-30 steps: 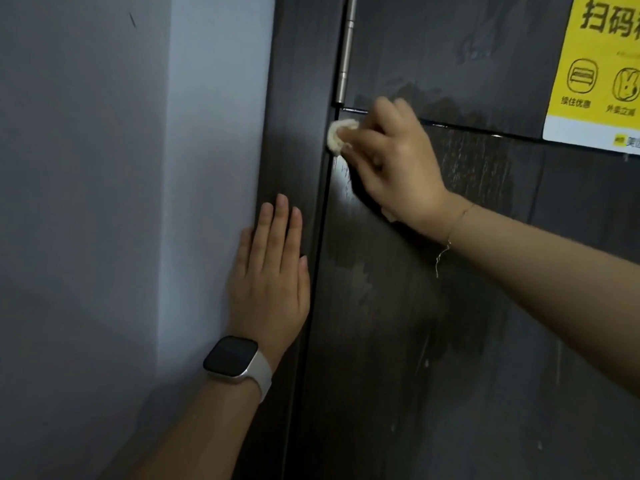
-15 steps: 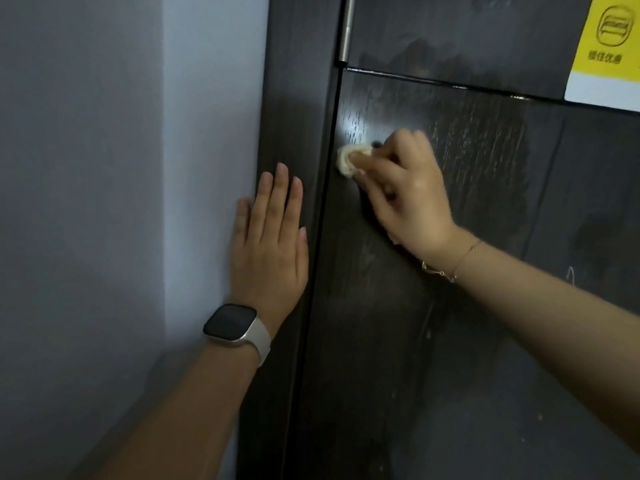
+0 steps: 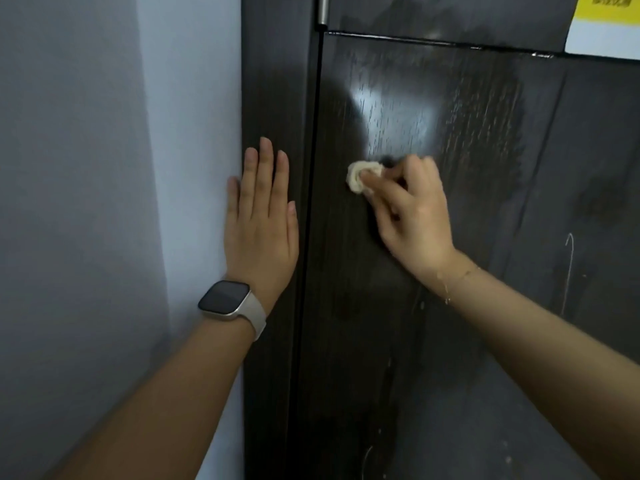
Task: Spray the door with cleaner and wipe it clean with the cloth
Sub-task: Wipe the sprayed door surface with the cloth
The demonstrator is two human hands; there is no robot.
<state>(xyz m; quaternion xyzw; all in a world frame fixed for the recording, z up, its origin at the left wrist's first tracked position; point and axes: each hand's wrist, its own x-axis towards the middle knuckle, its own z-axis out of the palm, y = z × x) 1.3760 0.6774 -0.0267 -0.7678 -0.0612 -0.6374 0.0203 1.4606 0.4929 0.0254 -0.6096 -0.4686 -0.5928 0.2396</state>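
The dark wood-grain door [image 3: 450, 341] fills the right of the view, with a wet sheen above my right hand and damp patches lower down. My right hand [image 3: 412, 220] pinches a small cream cloth [image 3: 360, 176], bunched into a wad, and presses it against the door near the hinge edge. My left hand [image 3: 261, 220] lies flat with straight fingers on the dark door frame [image 3: 273, 81] and the adjoining wall. A watch sits on the left wrist. No spray bottle is in view.
A grey-white wall [image 3: 104, 202] runs along the left. A metal hinge [image 3: 322, 10] sits at the top of the door gap. A yellow and white sticker [image 3: 606, 26] is on the door's upper right. A thin white scratch [image 3: 568, 271] marks the right panel.
My right hand has wiped the cloth downward along the hinge edge of the door. The view has tilted down. My left hand stays flat on the frame.
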